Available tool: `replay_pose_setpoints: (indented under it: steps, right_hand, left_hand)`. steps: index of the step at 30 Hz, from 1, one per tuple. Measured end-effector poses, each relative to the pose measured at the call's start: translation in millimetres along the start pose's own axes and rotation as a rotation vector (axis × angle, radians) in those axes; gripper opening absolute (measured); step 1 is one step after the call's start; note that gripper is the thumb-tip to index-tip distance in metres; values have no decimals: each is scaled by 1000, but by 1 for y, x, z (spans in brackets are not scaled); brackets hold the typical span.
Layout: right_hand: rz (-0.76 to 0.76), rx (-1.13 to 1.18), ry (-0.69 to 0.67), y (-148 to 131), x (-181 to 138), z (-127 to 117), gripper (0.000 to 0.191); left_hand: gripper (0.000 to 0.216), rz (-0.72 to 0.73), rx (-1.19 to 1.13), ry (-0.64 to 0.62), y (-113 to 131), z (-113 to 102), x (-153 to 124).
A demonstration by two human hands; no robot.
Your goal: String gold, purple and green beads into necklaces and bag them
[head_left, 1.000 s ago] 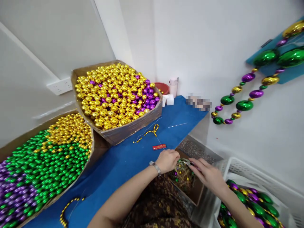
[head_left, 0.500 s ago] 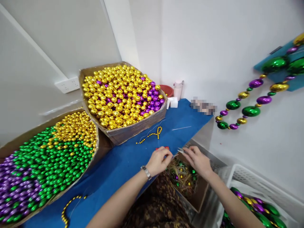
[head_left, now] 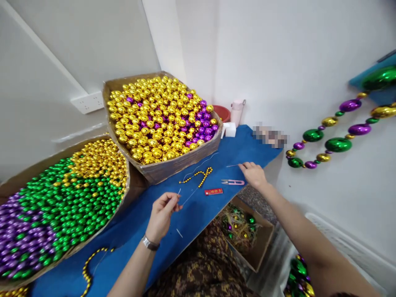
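Observation:
My left hand [head_left: 163,212] is closed in a pinch over the blue cloth, holding a clear thread [head_left: 192,195] that runs to a short string of gold beads [head_left: 202,178]. A short pale end sticks up from its fingertips. Farther right, my right hand [head_left: 254,175] pinches the end of a thin needle [head_left: 232,166] just over the cloth. Pink-handled thread snips [head_left: 233,182] lie in front of that hand, beside a flat red lighter-like item [head_left: 213,191]. A small white sliver [head_left: 179,233] rests below my left hand.
Two boxes stand left: one with large gold and purple beads [head_left: 157,123], one with small green, gold and purple beads [head_left: 83,202]. Another gold string [head_left: 87,268] lies front left. Below the table edge is a scrap box [head_left: 262,247]. A large-bead necklace [head_left: 312,135] hangs right.
My right hand has put down the snips, moved up and right, and taken hold of the needle. My left hand has moved left and down with the thread, uncovering the red item.

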State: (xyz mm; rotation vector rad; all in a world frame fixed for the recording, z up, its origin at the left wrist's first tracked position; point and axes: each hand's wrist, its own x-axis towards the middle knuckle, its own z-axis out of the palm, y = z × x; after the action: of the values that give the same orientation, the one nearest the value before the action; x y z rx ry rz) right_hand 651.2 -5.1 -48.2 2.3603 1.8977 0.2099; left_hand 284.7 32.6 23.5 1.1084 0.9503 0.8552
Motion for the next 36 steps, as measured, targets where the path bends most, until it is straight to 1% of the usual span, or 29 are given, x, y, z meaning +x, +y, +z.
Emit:
replay_pose_setpoints:
  steps: [2,4,9,11,13,16,17,20,21,22,24,25,28,32,36]
  right_hand:
    - [-12,-38,-7,4,7,-1,29]
    - [-33,-51,-17,3,13,0,30]
    - [-46,-9,-41,-2,24,4,32]
    - [-49,30,-39,-2,27,0,30]
    - [-56,82,-13,-6,27,-10,26]
    - [-87,198,73,-30,12,-33,18]
    - [-111,251,106,-43,2,-42,20]
    - [-281,428,163,-86,-39,-66,26]
    - [-342,501,183,-99,-54,-73,27]
    - [-407,667,225,-111,-66,-79,26]
    - [-459,853,272,-130,-84,-88,24]
    - [-465,909,286,-136,-89,-91,23]
    - [-452,934,303,-144,-91,-94,22]
    - [-472,916,358,-145,-89,-93,20]
    - [-471,858,396,-147,-89,-93,19]
  left_hand:
    - [22,-18,-20,5,-5,4,-5]
    - [22,-34,-38,-6,-8,9,-9]
    - [23,-80,-65,-33,-15,17,-13]
    - [24,-101,-80,-36,-18,20,-15]
    - [24,-115,-102,-28,-20,23,-17]
    - [24,-112,-145,-3,-22,26,-19]
    - [24,-105,-158,9,-22,26,-20]
    - [25,-72,-167,47,-22,26,-20]
    - [25,-57,-160,57,-22,26,-20]
    - [25,-41,-149,62,-22,25,-21]
    - [24,-12,-123,66,-24,24,-23]
    - [24,-1,-112,68,-25,23,-24]
    - [23,24,-69,78,-25,20,-27]
    - [23,72,5,92,-24,17,-30]
    - [22,87,27,88,-23,16,-29]
